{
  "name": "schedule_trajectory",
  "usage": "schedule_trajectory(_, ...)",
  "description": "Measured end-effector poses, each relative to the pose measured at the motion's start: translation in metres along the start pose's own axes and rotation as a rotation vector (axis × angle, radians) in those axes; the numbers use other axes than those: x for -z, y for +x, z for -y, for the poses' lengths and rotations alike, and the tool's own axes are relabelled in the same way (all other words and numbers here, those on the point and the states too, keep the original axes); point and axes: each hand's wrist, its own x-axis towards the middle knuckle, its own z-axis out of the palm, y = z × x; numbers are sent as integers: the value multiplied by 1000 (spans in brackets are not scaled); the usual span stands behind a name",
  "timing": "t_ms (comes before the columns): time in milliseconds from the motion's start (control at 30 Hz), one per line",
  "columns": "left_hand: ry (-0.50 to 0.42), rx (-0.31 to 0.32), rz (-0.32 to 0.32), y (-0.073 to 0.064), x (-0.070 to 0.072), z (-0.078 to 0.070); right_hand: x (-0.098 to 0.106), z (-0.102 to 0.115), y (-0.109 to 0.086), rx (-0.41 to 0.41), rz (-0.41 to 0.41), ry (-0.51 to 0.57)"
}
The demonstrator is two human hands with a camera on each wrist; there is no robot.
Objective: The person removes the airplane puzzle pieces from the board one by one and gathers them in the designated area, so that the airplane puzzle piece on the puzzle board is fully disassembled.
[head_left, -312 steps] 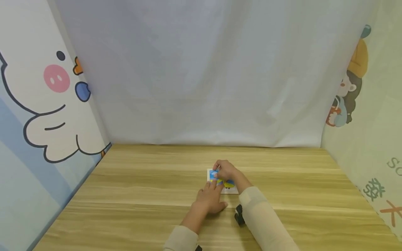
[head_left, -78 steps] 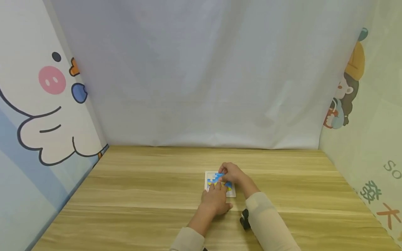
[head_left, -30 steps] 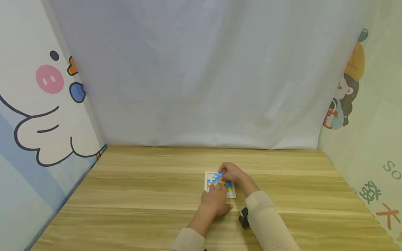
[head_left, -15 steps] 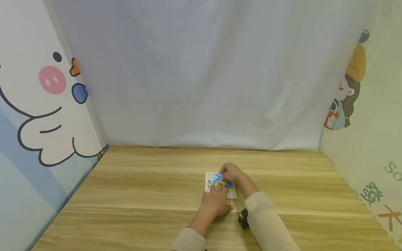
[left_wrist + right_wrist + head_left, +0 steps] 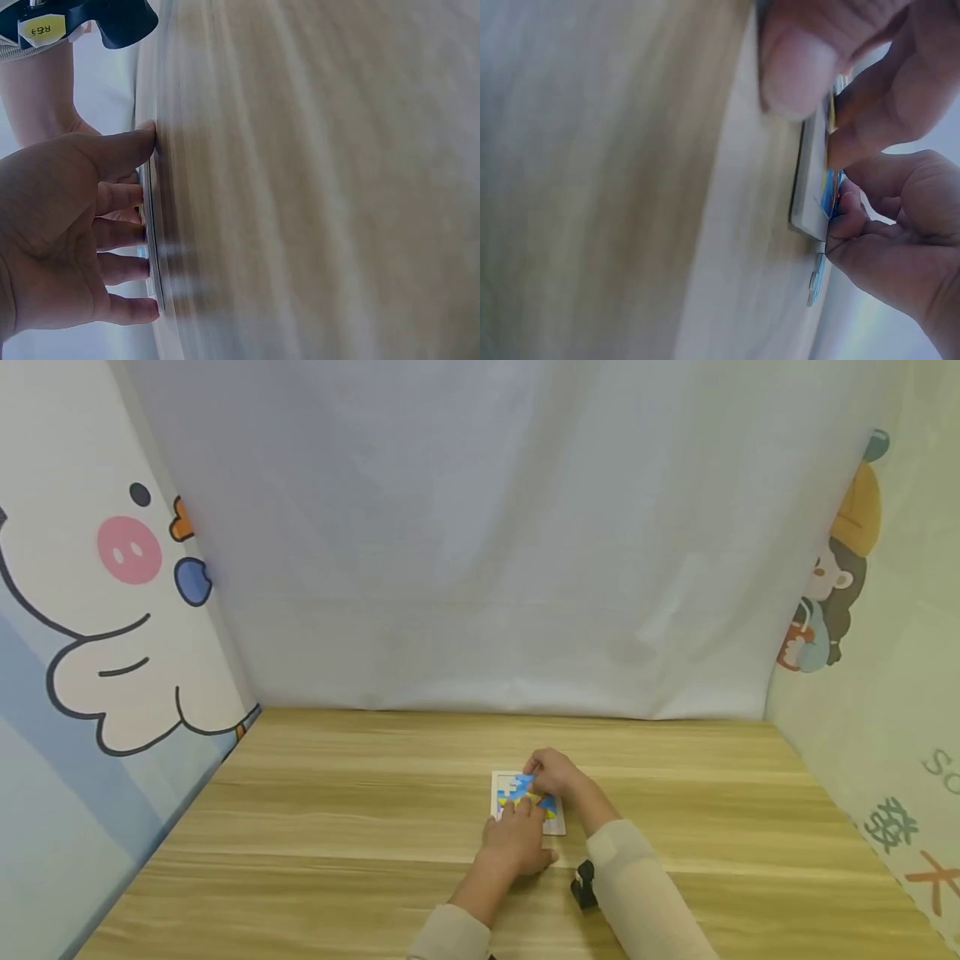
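A small jigsaw puzzle in a white frame lies on the table, with blue and yellow pieces and a pale bare patch at its upper left. My left hand rests on its lower part, fingers spread and pressing down; in the left wrist view those fingers are nearly straight. At the upper right, my right hand has curled fingers pinching a blue puzzle piece at the puzzle surface, mostly hidden by the fingers. In the right wrist view, the left thumb is close to the camera.
The wood-grain table surrounds the puzzle. A small flat bluish thing lies beyond the frame. A black wrist device sits under the right sleeve. A pale curtain hangs behind, with printed panels at both sides.
Ten seconds ago the puzzle's upper left was blue; now it is bare. The right hand has shifted right along the puzzle. Over the last second both hands stay almost still.
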Motion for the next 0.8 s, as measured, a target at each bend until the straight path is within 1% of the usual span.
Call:
schedule_trajectory(267,12,-6,-18,0,-3,-1,1,-4,-2,3,5,95)
schedule_trajectory(367,13,-7,-16,0,-4,0,-1,-5,-2,8,-1,70)
schedule_trajectory(500,12,-9,-18,-1,-4,1,-4,-3,-1,19,-8,13)
schedule_trajectory(667,1,-13,-20,-2,-1,0,-3,2,-3,9,-6,-21)
schedule_trajectory(800,0,-17,-23,-2,0,-1,-3,2,-3,44,-20,-63)
